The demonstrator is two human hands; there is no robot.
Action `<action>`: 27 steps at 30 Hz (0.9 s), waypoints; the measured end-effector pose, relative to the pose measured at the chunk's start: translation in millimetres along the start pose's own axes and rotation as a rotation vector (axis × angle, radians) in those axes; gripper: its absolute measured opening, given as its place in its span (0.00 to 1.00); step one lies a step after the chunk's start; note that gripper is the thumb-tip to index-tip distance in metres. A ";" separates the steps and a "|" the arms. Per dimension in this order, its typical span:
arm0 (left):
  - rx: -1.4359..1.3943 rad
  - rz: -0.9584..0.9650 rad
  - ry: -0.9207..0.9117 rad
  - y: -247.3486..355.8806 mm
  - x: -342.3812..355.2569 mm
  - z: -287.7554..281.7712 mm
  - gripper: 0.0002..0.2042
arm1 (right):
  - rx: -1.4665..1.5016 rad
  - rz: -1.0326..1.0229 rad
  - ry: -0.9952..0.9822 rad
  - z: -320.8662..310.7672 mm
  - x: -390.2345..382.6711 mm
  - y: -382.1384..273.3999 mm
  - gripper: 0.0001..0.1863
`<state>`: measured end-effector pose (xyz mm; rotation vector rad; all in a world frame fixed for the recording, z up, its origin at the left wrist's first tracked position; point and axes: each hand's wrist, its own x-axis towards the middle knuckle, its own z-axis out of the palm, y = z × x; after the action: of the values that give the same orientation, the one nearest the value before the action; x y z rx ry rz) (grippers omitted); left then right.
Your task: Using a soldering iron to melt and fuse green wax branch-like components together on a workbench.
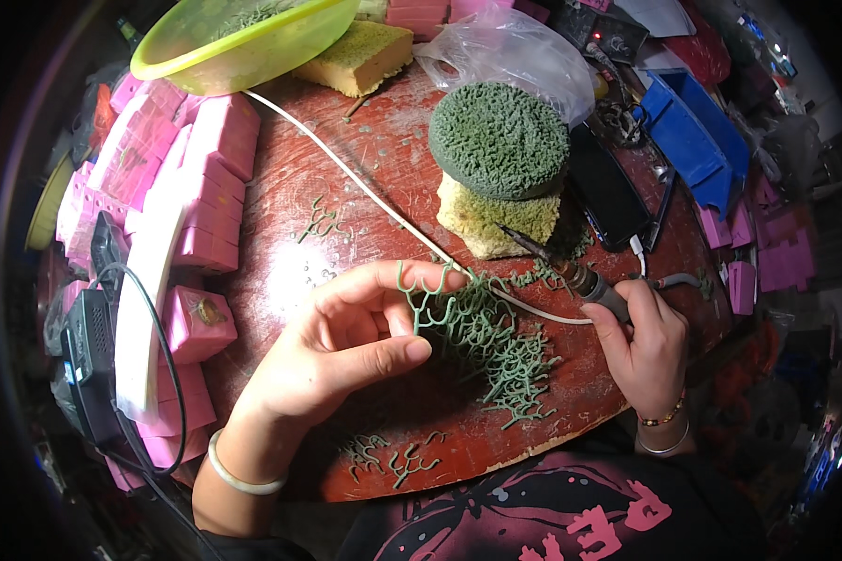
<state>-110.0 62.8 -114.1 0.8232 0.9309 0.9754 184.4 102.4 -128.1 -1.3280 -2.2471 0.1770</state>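
Note:
My left hand [346, 327] is raised over the table, its thumb and forefinger curved around a thin green branched piece [430, 304]. Beside it, a tangled heap of similar green branched pieces [510, 355] lies on the wood; where one piece ends is hard to tell. In my right hand [647, 341] is a soldering iron [597, 288] with a grey handle, its dark pointed tip by a worn yellow sponge [500, 229]. A round, dark green, rough-textured block [499, 140] rests on this sponge. A white cord [346, 173] runs diagonally across and passes behind my left fingertips.
Pink blocks [220, 140] are stacked along the left, beside a white curved lamp [150, 309]. At the back are a yellow-green basin [243, 51] and another sponge [360, 61]. A phone [608, 187], a blue bin [692, 131] and a clear plastic bag [515, 51] stand right of centre.

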 end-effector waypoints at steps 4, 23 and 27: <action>0.006 0.027 0.025 -3.1 1.8 -1.2 0.26 | -0.008 -0.003 0.002 -0.1 0.5 -0.5 0.14; -0.327 0.005 -0.084 -3.4 3.6 -2.2 0.33 | 0.048 -0.047 0.075 -0.7 -0.4 -0.4 0.13; -0.298 -0.004 -0.069 -2.3 3.2 -1.0 0.32 | 0.037 -0.032 0.030 -1.4 -1.3 -1.4 0.13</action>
<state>-109.3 65.1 -117.3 0.5986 0.7055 1.0459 184.5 100.4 -126.8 -1.2667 -2.2281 0.1861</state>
